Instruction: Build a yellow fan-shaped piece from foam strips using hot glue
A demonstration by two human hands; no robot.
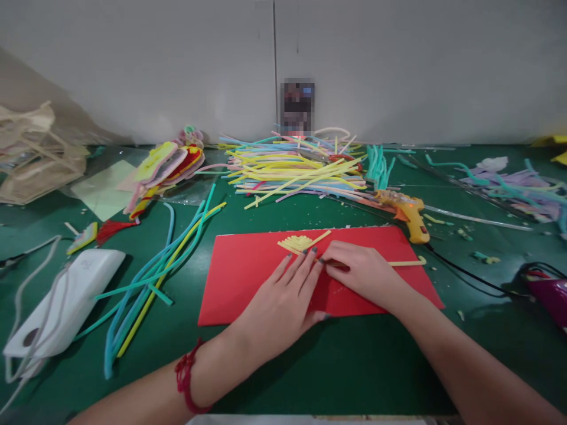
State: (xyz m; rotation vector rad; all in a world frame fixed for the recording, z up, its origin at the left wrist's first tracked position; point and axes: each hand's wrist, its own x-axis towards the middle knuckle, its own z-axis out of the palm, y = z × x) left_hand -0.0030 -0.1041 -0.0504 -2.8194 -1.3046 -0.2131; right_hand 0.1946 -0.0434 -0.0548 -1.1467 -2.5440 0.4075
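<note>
A red sheet of card [239, 277] lies on the green table in front of me. Near its top edge is a fan of short yellow pipe cleaner pieces [296, 242], with one longer piece slanting up to the right. My left hand [287, 295] rests flat on the card, fingers stretched out and their tips at the lower edge of the fan. Close beside those tips, my right hand [358, 271] is pinched low over the card. A yellow pipe cleaner [405, 263] runs out from under it to the right and ends in a small hook; its other end is hidden by the fingers.
Behind the card lies a heap of coloured pipe cleaners [292, 168]. An orange glue gun [414, 218] trails its black cord to the right. Loose blue, green and yellow pipe cleaners [163, 271], a white power strip [75, 295] and a fuzzy craft piece [166, 165] are leftward.
</note>
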